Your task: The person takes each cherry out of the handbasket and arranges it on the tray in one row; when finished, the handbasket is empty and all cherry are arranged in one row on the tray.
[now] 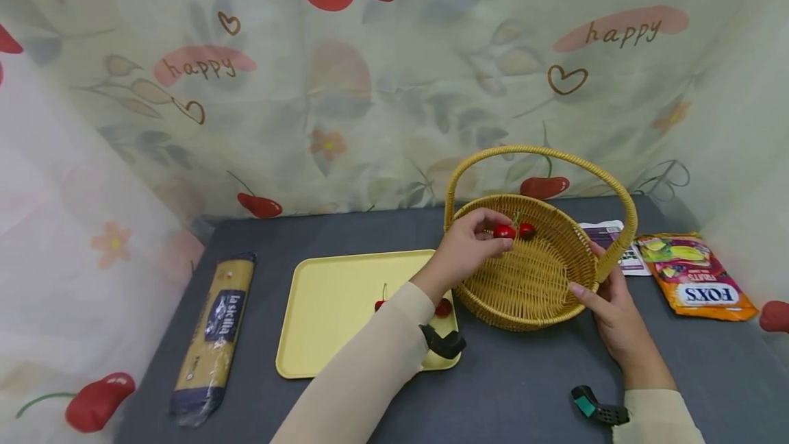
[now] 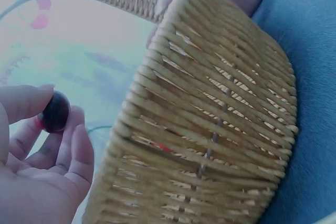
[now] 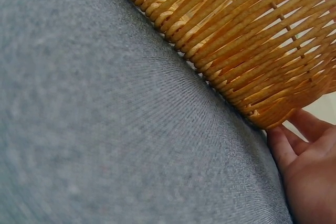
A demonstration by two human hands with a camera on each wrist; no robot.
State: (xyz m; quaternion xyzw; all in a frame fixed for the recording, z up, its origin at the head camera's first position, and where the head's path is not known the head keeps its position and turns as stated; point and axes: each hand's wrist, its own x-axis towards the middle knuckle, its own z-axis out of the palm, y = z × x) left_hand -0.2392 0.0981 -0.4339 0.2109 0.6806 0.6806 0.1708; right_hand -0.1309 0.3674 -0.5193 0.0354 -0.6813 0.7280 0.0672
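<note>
Over the wicker basket, my left hand pinches a red cherry between thumb and fingers. That cherry looks dark in the left wrist view, held beside the basket's rim. A second cherry with a green stem shows close by, against the basket's inside. My right hand grips the right side of the basket, thumb over the rim and fingers outside. In the right wrist view, fingers press the basket's lower wall near the tablecloth. On the yellow tray lie more cherries, partly hidden by my left arm.
A long pasta packet lies left of the tray. Right of the basket are an orange-and-red FOX'S sweets bag and a white-and-purple packet, partly behind the basket handle. A printed curtain hangs behind the table.
</note>
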